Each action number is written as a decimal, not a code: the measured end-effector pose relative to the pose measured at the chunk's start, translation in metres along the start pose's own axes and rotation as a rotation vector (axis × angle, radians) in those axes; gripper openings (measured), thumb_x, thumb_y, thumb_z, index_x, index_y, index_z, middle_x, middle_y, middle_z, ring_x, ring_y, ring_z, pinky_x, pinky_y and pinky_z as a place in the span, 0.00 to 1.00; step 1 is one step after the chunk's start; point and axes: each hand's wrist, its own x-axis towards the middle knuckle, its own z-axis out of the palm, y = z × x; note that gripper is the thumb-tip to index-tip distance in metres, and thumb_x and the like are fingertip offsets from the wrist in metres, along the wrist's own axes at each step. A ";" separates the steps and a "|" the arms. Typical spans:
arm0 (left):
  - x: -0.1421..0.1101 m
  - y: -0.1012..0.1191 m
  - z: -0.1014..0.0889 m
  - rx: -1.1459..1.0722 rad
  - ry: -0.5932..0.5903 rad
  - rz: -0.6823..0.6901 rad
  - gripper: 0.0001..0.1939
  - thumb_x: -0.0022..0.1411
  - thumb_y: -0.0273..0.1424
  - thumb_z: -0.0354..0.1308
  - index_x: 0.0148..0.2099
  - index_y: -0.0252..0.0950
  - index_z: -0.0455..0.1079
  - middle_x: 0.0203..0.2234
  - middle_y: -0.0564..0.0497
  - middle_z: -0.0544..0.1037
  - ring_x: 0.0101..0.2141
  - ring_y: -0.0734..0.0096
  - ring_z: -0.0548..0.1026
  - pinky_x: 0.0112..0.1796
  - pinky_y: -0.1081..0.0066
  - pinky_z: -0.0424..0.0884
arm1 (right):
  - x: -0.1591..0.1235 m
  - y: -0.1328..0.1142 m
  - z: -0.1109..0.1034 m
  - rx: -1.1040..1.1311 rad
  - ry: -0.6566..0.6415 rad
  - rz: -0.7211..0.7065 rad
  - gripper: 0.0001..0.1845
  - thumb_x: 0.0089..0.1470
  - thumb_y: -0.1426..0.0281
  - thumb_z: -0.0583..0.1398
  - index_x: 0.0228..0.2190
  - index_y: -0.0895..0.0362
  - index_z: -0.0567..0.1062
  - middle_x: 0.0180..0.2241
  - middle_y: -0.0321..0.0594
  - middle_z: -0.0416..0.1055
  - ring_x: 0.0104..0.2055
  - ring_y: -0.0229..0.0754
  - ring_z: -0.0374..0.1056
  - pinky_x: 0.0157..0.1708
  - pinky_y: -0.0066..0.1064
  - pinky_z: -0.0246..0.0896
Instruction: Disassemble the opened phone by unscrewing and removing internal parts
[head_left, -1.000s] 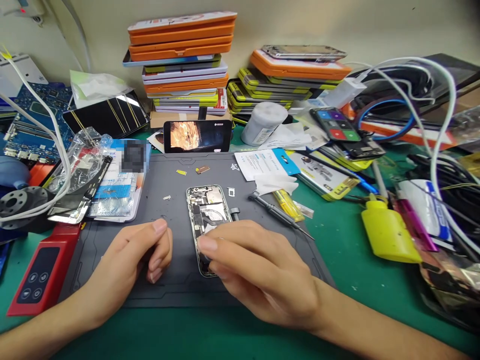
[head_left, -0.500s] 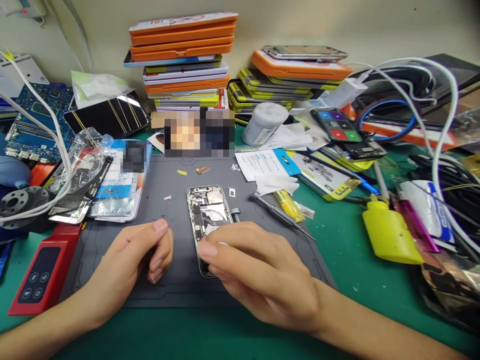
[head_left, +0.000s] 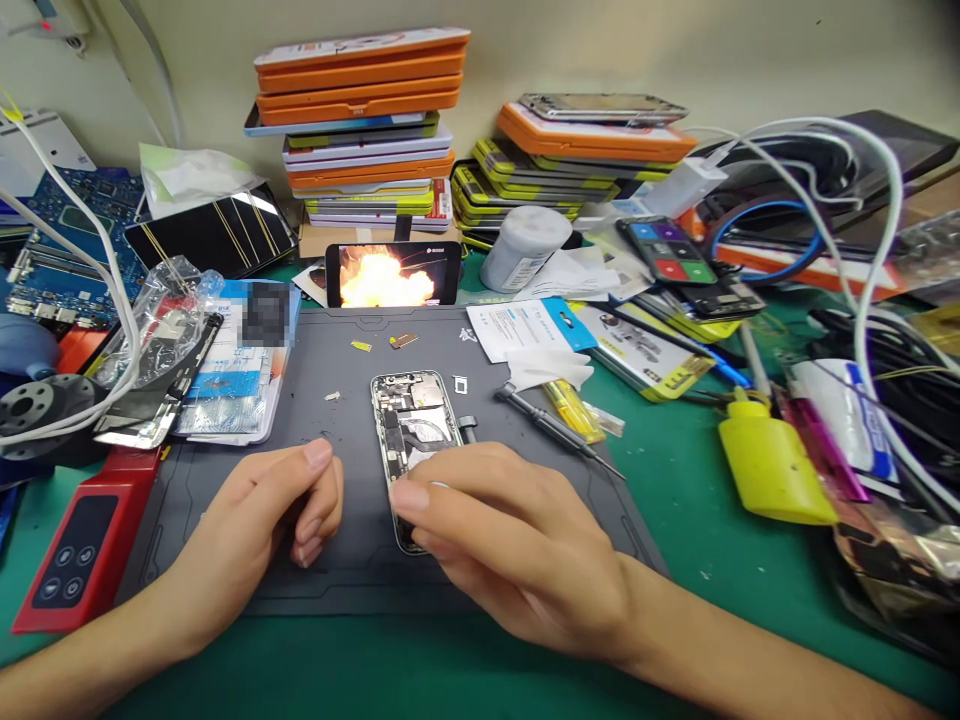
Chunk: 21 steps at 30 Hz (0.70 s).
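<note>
Left hand (head_left: 277, 520), lower left of centre: loosely curled, apart from the opened phone (head_left: 401, 430). Right hand (head_left: 517, 545), lower centre: arched over the phone's lower end, fingers bent close; whether they hold anything cannot be told. The phone lies mid-frame, long axis running up the frame, top leaning slightly left. Grey mat (head_left: 356, 580) separates it from the left hand; green worktop (head_left: 315, 665) borders the mat's near edge.

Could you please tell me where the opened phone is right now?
The opened phone lies near mid-picture in the head view, on the grey mat, partly hidden by the right hand.
</note>
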 end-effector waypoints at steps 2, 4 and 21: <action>0.000 0.000 0.000 0.005 0.003 -0.004 0.32 0.77 0.52 0.55 0.23 0.39 0.63 0.19 0.57 0.63 0.22 0.73 0.59 0.27 0.70 0.62 | 0.000 0.000 0.000 -0.006 0.001 0.005 0.22 0.71 0.80 0.55 0.61 0.57 0.73 0.41 0.43 0.81 0.41 0.40 0.77 0.40 0.32 0.77; 0.000 0.000 0.000 0.016 0.005 -0.004 0.32 0.77 0.52 0.55 0.23 0.39 0.63 0.19 0.57 0.63 0.22 0.73 0.59 0.27 0.70 0.61 | 0.000 0.000 0.000 -0.020 0.007 0.006 0.24 0.70 0.80 0.55 0.64 0.56 0.71 0.41 0.42 0.81 0.41 0.40 0.77 0.40 0.32 0.78; 0.001 0.001 0.002 0.139 0.000 0.045 0.32 0.78 0.50 0.51 0.23 0.40 0.57 0.18 0.56 0.59 0.21 0.72 0.58 0.26 0.66 0.59 | 0.000 0.001 0.001 -0.033 0.005 -0.002 0.30 0.64 0.83 0.57 0.65 0.57 0.72 0.41 0.43 0.81 0.41 0.42 0.78 0.42 0.31 0.79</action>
